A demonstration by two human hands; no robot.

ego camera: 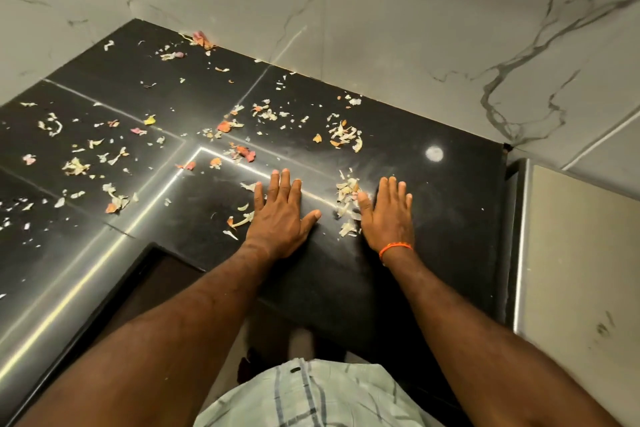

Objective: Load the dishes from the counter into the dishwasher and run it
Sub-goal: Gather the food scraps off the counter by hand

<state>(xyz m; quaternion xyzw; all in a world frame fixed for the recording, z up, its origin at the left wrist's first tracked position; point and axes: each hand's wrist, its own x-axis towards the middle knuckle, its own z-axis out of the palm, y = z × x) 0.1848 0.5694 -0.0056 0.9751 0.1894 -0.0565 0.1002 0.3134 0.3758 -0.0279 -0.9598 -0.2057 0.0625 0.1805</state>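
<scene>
On black counter (433, 225): left hand (282, 215), right hand (388, 215) flat, fingers straight, among peel scraps (346, 199).

Peel scraps (348, 204) lie on counter (450, 218) between hands.

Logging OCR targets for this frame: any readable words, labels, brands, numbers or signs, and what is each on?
None: nothing legible in the head view.
Black counter: only scattered peel scraps and a pale round spot, no print.
Marble wall: veining only.
Orange wristband on the right hand: plain.
</scene>
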